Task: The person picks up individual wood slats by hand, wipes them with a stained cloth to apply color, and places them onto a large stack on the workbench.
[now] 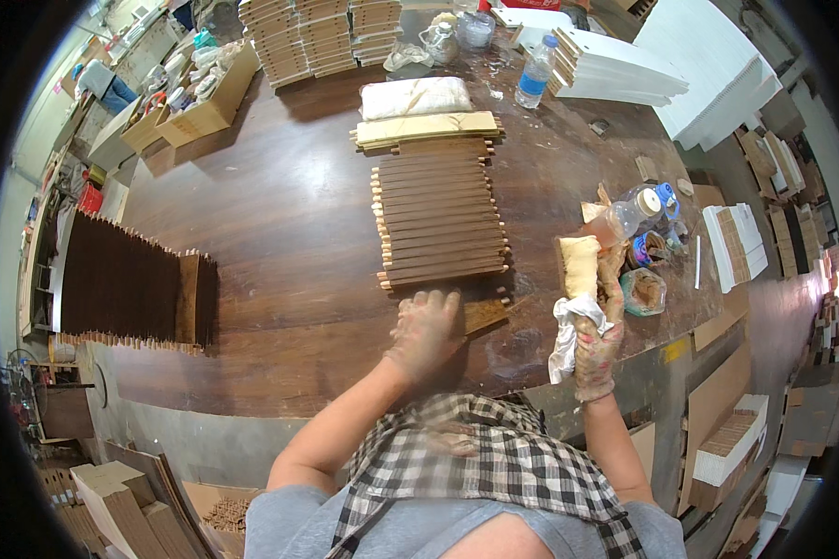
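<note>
In the middle of the table lies a row of dark-stained wooden slats (438, 219) with pale pegged ends, side by side. My left hand (424, 328), in a stained glove and smeared by motion, is just below the nearest slat. Beside its fingers a short brown wooden piece (485, 317) juts out to the right; whether the hand grips it is not clear. At the right, my gloved right hand (598, 354) is closed on a white cloth (569, 340). Just beyond that cloth is a cream-coloured pad (580, 265), close to the fingers.
Bottles (629, 214) and an open jar (645, 291) stand beside my right hand. A dark slat stack (126, 284) sits at the left edge. Farther off are a cardboard box (210, 107), pale board stacks (312, 42), a water bottle (534, 74) and white panels (708, 70).
</note>
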The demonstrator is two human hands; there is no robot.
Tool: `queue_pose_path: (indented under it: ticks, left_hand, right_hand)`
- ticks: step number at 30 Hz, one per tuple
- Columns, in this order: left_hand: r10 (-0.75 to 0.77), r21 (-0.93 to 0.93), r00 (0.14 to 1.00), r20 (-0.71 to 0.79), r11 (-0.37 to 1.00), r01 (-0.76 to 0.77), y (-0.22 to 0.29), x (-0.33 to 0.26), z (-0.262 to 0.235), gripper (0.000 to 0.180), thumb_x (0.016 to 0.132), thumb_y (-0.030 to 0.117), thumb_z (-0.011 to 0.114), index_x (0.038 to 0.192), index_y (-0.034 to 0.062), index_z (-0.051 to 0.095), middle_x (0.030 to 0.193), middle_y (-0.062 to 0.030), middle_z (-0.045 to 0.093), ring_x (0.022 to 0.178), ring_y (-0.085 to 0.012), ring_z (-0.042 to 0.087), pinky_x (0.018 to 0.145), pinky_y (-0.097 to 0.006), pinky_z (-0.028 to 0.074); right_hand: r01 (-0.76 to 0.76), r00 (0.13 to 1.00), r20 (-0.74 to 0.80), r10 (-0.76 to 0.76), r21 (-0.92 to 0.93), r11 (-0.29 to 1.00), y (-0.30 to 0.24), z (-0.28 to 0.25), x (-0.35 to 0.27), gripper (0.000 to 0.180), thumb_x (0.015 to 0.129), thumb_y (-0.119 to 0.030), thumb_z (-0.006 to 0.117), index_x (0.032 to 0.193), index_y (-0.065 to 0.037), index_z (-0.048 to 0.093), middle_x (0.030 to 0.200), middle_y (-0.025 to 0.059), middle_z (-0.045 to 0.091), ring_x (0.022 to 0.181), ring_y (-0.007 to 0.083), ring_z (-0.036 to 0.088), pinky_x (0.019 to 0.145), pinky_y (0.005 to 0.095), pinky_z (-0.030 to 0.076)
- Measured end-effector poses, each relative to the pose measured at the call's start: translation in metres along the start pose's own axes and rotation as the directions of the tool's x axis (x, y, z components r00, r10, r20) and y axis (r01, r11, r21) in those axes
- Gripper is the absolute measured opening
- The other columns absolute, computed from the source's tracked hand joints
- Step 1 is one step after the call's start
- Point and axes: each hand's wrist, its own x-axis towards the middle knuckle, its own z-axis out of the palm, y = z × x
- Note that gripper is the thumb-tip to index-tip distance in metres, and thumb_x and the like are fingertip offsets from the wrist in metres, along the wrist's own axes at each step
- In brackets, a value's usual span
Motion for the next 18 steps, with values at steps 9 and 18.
queue_pose_path:
  ticks: [9,18]
  left_hand:
    - [-0.157,-0.291,0.953,-0.26,0.954,0.078,0.017,-0.032,-0.064,0.09,0.068,0.022,0.085,0.142,-0.0002,0.039,0.119,-0.0217,0.051,0.108,-0.04,0.056,0.089,-0.045,0.05]
    - [-0.364,-0.978,0.931,-0.022,0.2,0.055,-0.006,-0.036,-0.083,0.076,0.083,0.039,0.077,0.139,-0.001,0.044,0.117,-0.0113,0.061,0.108,-0.0206,0.059,0.092,-0.037,0.052]
  right_hand:
    - [0.187,0.961,0.229,-0.155,-0.129,0.974,-0.007,0.002,0.009,0.067,0.079,-0.021,0.075,0.138,0.0,0.05,0.128,0.0133,0.056,0.116,0.0246,0.057,0.096,0.0355,0.049]
    - [0.008,0.97,0.242,-0.002,-0.024,1.0,-0.024,0.034,0.025,0.065,0.082,-0.023,0.079,0.136,-0.001,0.052,0.122,0.0117,0.056,0.114,0.0231,0.058,0.097,0.0341,0.048]
